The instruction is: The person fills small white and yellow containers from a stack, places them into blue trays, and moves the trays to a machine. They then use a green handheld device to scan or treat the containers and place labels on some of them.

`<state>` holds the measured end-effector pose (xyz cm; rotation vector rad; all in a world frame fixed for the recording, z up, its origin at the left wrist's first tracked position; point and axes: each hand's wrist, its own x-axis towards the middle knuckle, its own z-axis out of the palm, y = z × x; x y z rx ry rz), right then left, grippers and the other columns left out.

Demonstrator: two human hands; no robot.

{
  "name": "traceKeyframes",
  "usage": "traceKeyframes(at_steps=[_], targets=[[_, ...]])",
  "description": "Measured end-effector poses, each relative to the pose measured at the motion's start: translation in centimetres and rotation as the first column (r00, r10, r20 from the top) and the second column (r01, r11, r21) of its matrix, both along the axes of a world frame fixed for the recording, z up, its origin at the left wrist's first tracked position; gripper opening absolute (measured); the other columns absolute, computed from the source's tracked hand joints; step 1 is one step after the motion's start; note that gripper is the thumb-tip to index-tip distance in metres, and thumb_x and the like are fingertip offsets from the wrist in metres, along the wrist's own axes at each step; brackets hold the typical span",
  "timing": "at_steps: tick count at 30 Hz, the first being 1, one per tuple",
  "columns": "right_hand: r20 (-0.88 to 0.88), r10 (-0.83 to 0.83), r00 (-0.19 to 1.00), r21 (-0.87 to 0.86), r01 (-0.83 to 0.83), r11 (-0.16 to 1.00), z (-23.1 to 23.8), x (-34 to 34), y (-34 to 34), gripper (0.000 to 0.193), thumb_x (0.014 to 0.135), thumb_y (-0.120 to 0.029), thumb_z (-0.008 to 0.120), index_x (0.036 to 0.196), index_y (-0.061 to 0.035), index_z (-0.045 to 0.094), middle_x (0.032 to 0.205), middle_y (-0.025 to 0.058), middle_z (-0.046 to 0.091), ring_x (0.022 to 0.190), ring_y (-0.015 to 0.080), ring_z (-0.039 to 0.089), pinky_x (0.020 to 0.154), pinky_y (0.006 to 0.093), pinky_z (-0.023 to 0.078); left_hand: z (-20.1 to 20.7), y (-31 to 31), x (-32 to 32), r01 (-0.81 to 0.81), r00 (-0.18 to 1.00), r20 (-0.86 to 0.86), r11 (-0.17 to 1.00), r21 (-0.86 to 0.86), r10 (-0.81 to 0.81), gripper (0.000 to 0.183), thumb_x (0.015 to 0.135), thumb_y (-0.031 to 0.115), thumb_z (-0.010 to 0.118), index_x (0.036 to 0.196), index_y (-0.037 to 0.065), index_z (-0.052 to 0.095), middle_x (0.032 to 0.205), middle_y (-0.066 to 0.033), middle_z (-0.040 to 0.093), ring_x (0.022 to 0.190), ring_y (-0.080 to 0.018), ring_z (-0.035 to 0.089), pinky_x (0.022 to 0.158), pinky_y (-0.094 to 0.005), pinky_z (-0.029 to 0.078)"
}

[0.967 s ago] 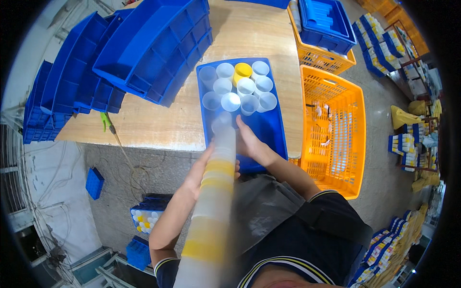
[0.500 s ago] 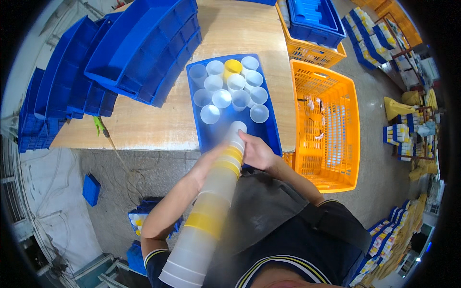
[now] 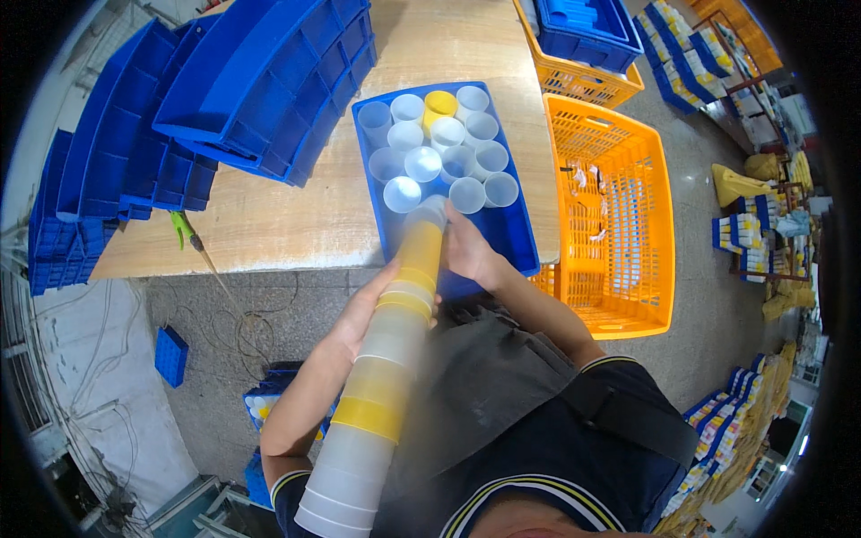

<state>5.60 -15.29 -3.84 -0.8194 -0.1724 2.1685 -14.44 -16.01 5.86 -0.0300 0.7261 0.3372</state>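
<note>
A long stack of nested plastic cups, frosted white with several yellow ones, runs from my chest toward the tray. My left hand is closed around the stack's underside and side, its fingertips showing on the far side. At the far end, my right hand grips the end cup between thumb and fingers. Just beyond stands a blue tray holding upright frosted cups in staggered rows. One yellow cup stands among them in the back row. The stack's end covers part of the tray's near side.
The tray lies on a wooden table. Blue bins are piled at the left, near a green air gun. An orange crate stands right of the table, with another crate holding a blue bin behind it.
One more frosted cup now stands in the tray's front row, where the floor of the tray showed before. The stack's far end has moved slightly forward and left, both hands with it.
</note>
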Motion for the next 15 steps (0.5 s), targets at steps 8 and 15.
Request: traceKeyframes(at_steps=[8, 15], targets=[[0.711, -0.106, 0.695, 0.38, -0.253, 0.89, -2.9, 0.0, -4.1, 0.046, 0.103, -0.033, 0.053, 0.131, 0.0024, 0.045, 0.122, 0.0146, 0.061, 0.111, 0.0297, 0.06, 0.1, 0.04, 0.046, 1.0, -1.6, -1.4, 0.148, 0.977, -0.166, 0.986, 0.073, -0.134, 0.049, 0.1, 0.043, 0.053, 0.128, 0.004, 0.055, 0.098, -0.0173, 0.069, 0.079, -0.0252, 0.069, 0.071, -0.0381, 0.059], [-0.238, -0.148, 0.96, -0.132, 0.119, 0.984, 0.3, -0.6, -4.3, 0.046, 0.104, -0.037, 0.049, 0.132, -0.0005, 0.047, 0.121, 0.0145, 0.061, 0.113, 0.0262, 0.059, 0.105, 0.0398, 0.041, 0.7, -1.8, -1.1, 0.068, 0.988, -0.14, 0.998, 0.013, -0.066, 0.045, 0.099, 0.042, 0.055, 0.125, 0.004, 0.058, 0.098, -0.0176, 0.068, 0.079, -0.0243, 0.069, 0.069, -0.0372, 0.059]])
